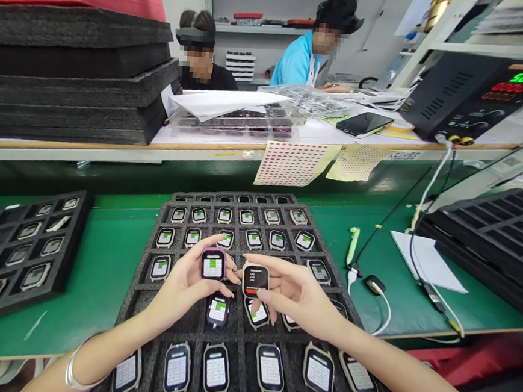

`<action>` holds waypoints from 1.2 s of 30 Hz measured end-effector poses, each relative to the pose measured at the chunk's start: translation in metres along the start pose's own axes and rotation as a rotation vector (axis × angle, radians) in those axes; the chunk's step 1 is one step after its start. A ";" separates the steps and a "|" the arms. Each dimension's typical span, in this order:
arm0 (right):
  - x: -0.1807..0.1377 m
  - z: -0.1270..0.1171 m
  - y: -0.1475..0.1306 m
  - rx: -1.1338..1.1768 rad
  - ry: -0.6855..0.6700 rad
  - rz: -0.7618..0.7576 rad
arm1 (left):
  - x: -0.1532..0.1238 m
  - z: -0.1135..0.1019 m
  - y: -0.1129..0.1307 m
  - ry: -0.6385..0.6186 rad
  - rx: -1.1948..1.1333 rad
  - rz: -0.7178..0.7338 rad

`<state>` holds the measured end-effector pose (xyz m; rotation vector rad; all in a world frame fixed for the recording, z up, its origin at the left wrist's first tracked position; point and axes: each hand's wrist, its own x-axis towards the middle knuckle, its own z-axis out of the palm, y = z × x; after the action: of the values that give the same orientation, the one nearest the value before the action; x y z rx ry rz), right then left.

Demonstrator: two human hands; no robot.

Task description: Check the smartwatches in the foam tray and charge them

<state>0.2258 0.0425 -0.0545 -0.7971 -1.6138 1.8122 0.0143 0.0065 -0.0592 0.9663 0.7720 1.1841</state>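
My left hand (196, 275) grips a purple-cased smartwatch body (213, 265) by its sides; its lit screen shows a white grid with a green patch. In my right hand (299, 292) is a silver-cased smartwatch body (255, 279), its dark screen carrying lines of text and a red bar low down. My right thumb lies at that screen's lower edge. Both watches are held side by side above a black foam tray (232, 332). Strapless watches lie in many of the tray's pockets, most with lit grid screens; a purple watch (218, 310) sits just below my left hand.
Another foam tray of watches (26, 244) lies left, and stacked black trays (498, 233) stand right. Cables and a black charging puck (374, 284) rest beside the tray. Foam stacks (71, 78), a phone (364, 125) and a power supply (468, 97) occupy the shelf. Two people sit beyond.
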 end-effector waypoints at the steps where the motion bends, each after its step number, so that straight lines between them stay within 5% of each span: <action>1: 0.000 0.000 -0.001 0.011 0.005 -0.006 | 0.000 0.000 0.000 0.001 0.004 -0.002; 10: 0.001 0.000 -0.005 -0.062 0.083 0.008 | 0.001 0.000 -0.003 0.001 0.022 0.011; 20: -0.004 0.000 -0.004 0.061 -0.085 0.003 | 0.004 -0.001 -0.005 0.070 0.116 0.017; 28: -0.003 0.003 -0.001 -0.125 0.015 -0.063 | -0.001 -0.002 0.000 -0.013 0.002 0.054; 36: 0.002 0.010 -0.004 -0.241 -0.086 -0.088 | -0.012 -0.012 0.001 0.027 0.058 0.018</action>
<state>0.2169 0.0377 -0.0496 -0.7470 -1.9185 1.6298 0.0005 -0.0032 -0.0629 1.0088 0.8250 1.1977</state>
